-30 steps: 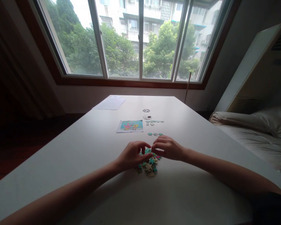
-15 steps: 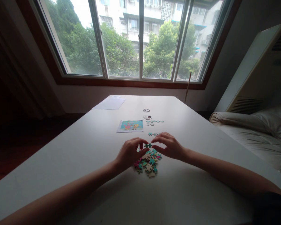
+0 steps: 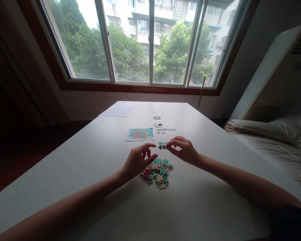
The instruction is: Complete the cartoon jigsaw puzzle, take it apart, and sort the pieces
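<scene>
— What is the right hand (image 3: pixel 184 151) doing?

— Its thumb and forefinger are pinched on a teal piece (image 3: pixel 162 147), held low over the white table (image 3: pixel 90 160), just beyond the pile of puzzle pieces (image 3: pixel 157 172). Other small teal bits lie right by it; whether they touch, I cannot tell.

— And the left hand (image 3: pixel 137 161)?

— Loose, fingers spread and slightly curled, gripping nothing. It hovers over the pile's left edge, thumb pointing toward the right hand.

— Any container?

— Two small round things (image 3: pixel 158 124) sit farther up the table, too small to tell whether they hold anything.

— What else is about?

— A colourful picture card (image 3: pixel 139 134) lies flat to their left, and a short row of teal pieces (image 3: pixel 166 129) lies to their right. A sheet of paper (image 3: pixel 117 109) lies near the far left corner. A thin stick (image 3: pixel 200 94) leans past the table's far edge below the window (image 3: pixel 150 40), and bedding (image 3: pixel 273 134) lies off to the right. The pile sits between the two wrists, nearer the person than the fingertips.
</scene>
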